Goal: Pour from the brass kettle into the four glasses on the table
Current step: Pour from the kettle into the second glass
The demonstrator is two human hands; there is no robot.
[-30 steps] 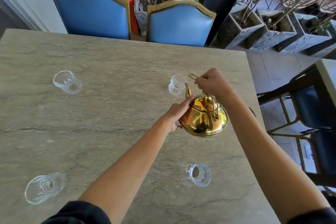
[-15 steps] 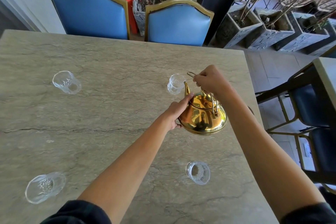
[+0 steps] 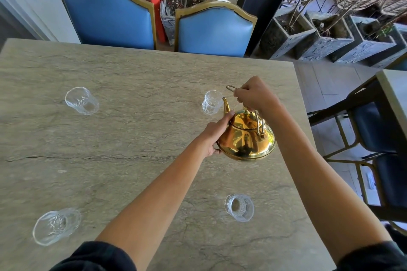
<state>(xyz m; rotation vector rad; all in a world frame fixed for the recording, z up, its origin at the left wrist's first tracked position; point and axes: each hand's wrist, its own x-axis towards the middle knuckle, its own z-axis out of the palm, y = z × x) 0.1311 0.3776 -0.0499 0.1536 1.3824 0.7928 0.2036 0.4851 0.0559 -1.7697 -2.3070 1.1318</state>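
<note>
Above the table (image 3: 110, 138), both hands on brass kettle (image 3: 246, 138).

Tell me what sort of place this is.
Probably a cafe or restaurant dining area, perhaps semi-outdoor: a large stone-topped table with matching blue padded chairs, a second table with its own chairs alongside, and stone planters behind.
</note>
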